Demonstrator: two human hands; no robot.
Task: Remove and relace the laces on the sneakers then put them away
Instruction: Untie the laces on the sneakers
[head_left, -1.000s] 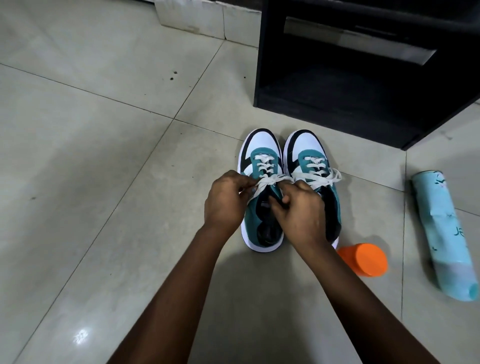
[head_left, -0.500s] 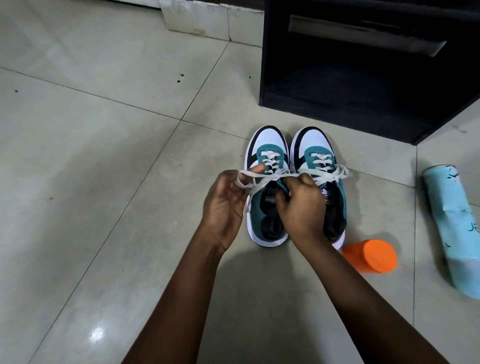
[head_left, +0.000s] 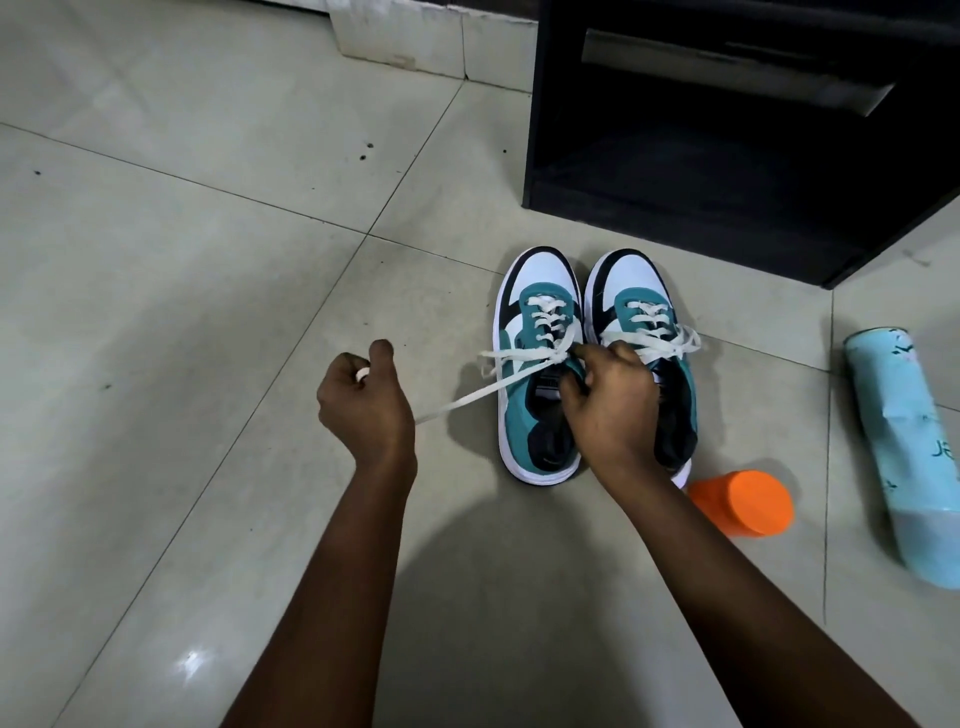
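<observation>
Two teal, white and black sneakers stand side by side on the tiled floor, toes pointing away from me. The left sneaker has a white lace drawn out taut toward the left. My left hand grips the end of that lace, well left of the shoe. My right hand is curled over the left sneaker's tongue and pinches the lace at its knot. The right sneaker is laced, with a bow on top.
A black open cabinet stands just behind the sneakers. An orange cup lies on its side right of the shoes, and a light blue cylinder lies further right. Bare floor tiles stretch to the left.
My left hand has pulled away to the left, drawing the left sneaker's lace out straight. My right hand stays at the knot over the tongue.
</observation>
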